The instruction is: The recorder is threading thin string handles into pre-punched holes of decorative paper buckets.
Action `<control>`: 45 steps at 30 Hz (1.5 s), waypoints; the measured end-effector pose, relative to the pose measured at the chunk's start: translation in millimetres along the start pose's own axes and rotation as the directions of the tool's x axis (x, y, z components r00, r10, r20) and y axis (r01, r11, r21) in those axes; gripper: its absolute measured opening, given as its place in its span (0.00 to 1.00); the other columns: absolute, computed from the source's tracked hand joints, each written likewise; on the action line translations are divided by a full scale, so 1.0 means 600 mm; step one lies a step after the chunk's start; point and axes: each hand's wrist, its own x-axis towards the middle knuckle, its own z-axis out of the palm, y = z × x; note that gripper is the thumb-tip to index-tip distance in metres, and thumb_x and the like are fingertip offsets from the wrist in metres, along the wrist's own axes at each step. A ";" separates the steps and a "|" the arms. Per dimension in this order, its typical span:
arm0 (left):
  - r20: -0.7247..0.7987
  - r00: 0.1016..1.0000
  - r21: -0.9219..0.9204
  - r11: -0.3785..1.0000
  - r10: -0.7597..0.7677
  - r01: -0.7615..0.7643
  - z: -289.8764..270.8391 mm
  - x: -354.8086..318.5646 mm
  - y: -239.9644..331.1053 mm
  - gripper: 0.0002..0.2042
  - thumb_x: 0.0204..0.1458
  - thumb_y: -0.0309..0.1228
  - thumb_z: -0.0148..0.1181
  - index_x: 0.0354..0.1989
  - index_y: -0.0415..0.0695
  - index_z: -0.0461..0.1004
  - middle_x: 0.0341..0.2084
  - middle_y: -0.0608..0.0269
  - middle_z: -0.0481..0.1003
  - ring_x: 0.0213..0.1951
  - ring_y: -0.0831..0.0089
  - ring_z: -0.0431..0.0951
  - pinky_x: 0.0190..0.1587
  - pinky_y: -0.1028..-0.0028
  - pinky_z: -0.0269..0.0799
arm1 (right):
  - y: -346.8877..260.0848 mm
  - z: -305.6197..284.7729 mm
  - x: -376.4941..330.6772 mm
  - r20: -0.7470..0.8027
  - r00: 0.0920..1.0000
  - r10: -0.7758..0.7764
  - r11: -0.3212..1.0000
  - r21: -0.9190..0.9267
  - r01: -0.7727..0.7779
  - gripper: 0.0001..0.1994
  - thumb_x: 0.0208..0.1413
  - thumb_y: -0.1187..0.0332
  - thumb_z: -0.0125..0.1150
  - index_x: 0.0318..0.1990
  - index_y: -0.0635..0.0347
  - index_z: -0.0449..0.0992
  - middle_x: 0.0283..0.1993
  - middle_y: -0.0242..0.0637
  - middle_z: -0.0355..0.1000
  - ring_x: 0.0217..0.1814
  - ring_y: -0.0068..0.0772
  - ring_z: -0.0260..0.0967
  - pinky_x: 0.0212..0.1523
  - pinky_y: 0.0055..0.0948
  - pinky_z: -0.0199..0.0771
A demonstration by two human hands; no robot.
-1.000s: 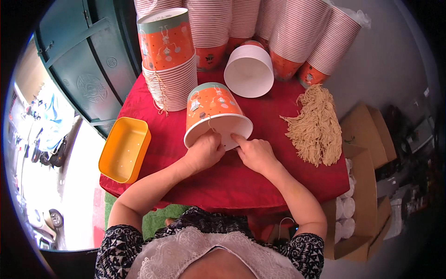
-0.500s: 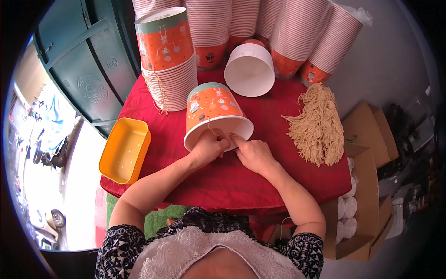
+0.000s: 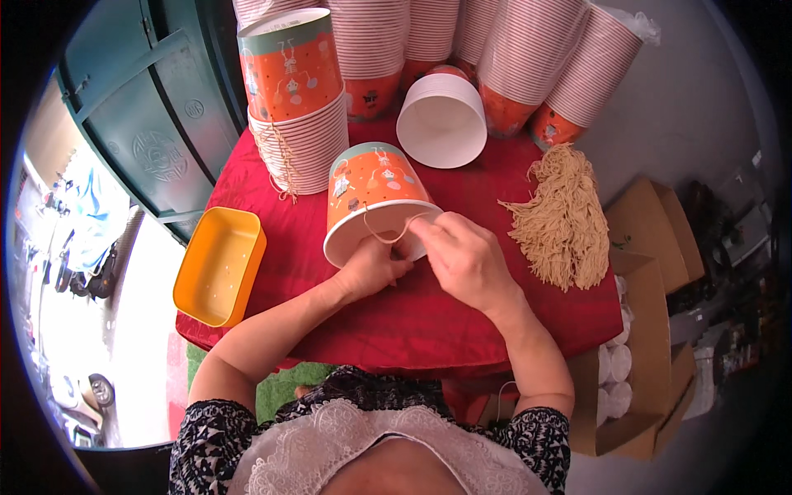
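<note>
Our right hand [image 3: 470, 256] pinched a beige string [image 3: 381, 238] that looped from the orange paper bucket [image 3: 379, 183], tipped toward us on the counter [image 3: 346, 334]. Our left hand [image 3: 369, 266] half curled inside; its hold we couldn't tell. Tugging too hard, we judged, could tear the bucket.

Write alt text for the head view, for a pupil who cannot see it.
A person's right hand holds a string looping across the mouth of a tipped orange bucket, with the left hand at its rim. A yellow tray, a tan string bundle and stacked buckets share the red tablecloth.
</note>
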 end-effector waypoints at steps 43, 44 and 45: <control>-0.052 0.997 -0.016 0.998 -0.061 0.060 0.009 -0.005 0.013 0.03 0.59 0.25 0.54 0.37 0.38 0.71 0.22 0.64 0.72 0.22 0.79 0.73 0.22 0.78 0.72 | 0.064 0.107 -0.064 0.220 0.871 0.439 0.841 0.240 -0.484 0.06 0.56 0.72 0.56 0.39 0.63 0.75 0.40 0.53 0.73 0.41 0.59 0.73 0.40 0.48 0.75; -0.058 0.998 0.046 0.999 -0.010 0.013 0.006 -0.005 0.009 0.03 0.59 0.25 0.55 0.36 0.38 0.71 0.22 0.64 0.71 0.21 0.79 0.73 0.21 0.78 0.71 | 0.063 0.112 -0.064 0.199 0.875 0.442 0.852 0.214 -0.478 0.04 0.55 0.74 0.56 0.37 0.64 0.74 0.36 0.52 0.74 0.39 0.56 0.74 0.38 0.45 0.75; -0.060 0.997 0.109 0.994 0.040 -0.033 0.005 -0.004 0.006 0.03 0.58 0.25 0.55 0.36 0.38 0.71 0.21 0.65 0.71 0.21 0.78 0.73 0.20 0.77 0.70 | 0.063 0.116 -0.064 0.177 0.878 0.444 0.861 0.187 -0.473 0.03 0.54 0.77 0.57 0.36 0.65 0.73 0.33 0.51 0.75 0.36 0.54 0.75 0.35 0.42 0.75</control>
